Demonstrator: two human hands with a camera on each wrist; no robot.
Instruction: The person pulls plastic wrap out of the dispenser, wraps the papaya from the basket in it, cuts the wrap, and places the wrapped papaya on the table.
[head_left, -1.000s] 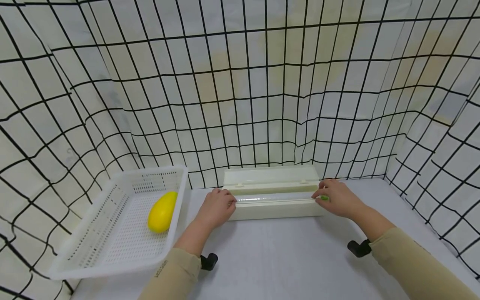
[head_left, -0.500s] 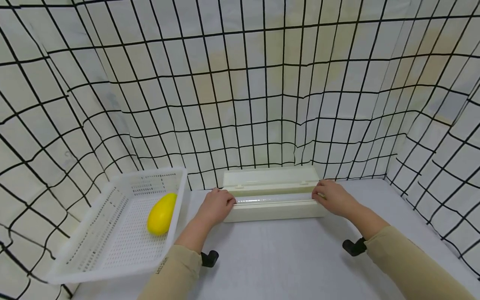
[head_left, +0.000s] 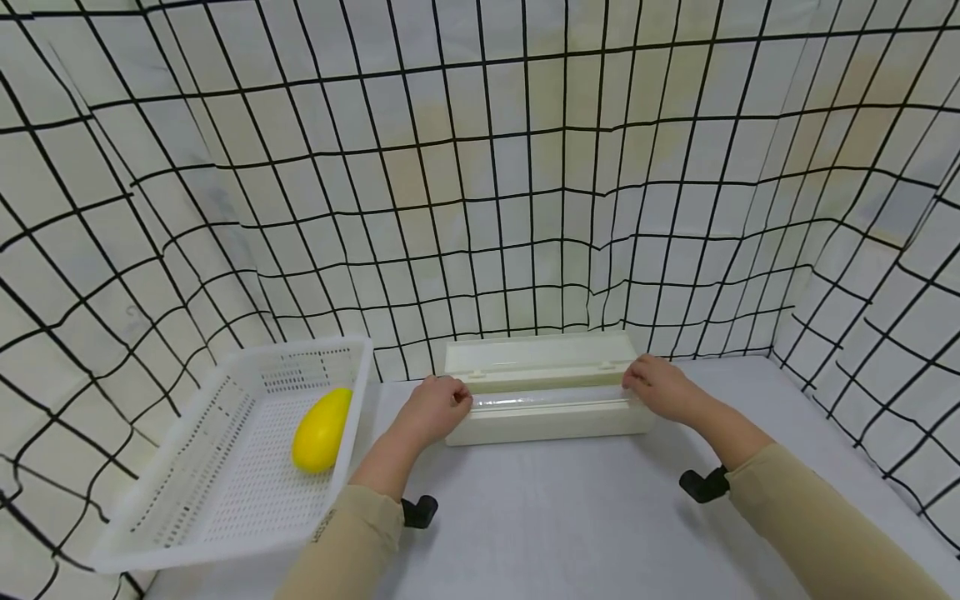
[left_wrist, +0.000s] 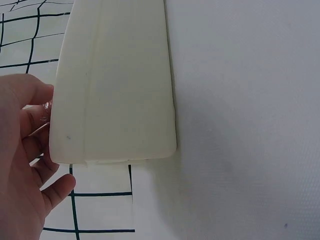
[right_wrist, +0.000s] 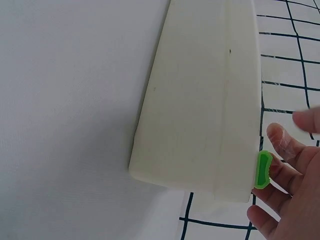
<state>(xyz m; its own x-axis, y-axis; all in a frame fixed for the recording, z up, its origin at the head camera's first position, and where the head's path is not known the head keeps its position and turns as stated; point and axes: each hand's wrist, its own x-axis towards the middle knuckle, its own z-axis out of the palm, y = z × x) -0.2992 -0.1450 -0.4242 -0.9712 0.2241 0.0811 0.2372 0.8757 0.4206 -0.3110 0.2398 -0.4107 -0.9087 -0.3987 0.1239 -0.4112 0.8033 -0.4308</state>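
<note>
A cream cling film dispenser (head_left: 551,423) lies on the table with its lid (head_left: 540,354) raised at the back. Across its top shows the shiny cling film (head_left: 540,397). At the left end my left hand (head_left: 433,410) pinches the film between thumb and index finger; a crumpled bit shows there in the left wrist view. My right hand (head_left: 663,387) is at the right end, touching the box's edge. Clear film clings to its index fingertip (right_wrist: 281,140), with the thumb held apart. Beside those fingers sits a green slide cutter (right_wrist: 263,170), hidden in the head view.
A white perforated basket (head_left: 225,550) stands on the left, holding a yellow mango-shaped object (head_left: 322,431). Black wire mesh (head_left: 480,200) backed with pale sheeting rises behind and at both sides. The table surface (head_left: 555,517) is pale and smooth.
My right hand has shifted slightly left and up, and the green slide cutter seen at its fingers has gone out of sight in the head view. The left hand stays nearly still.
</note>
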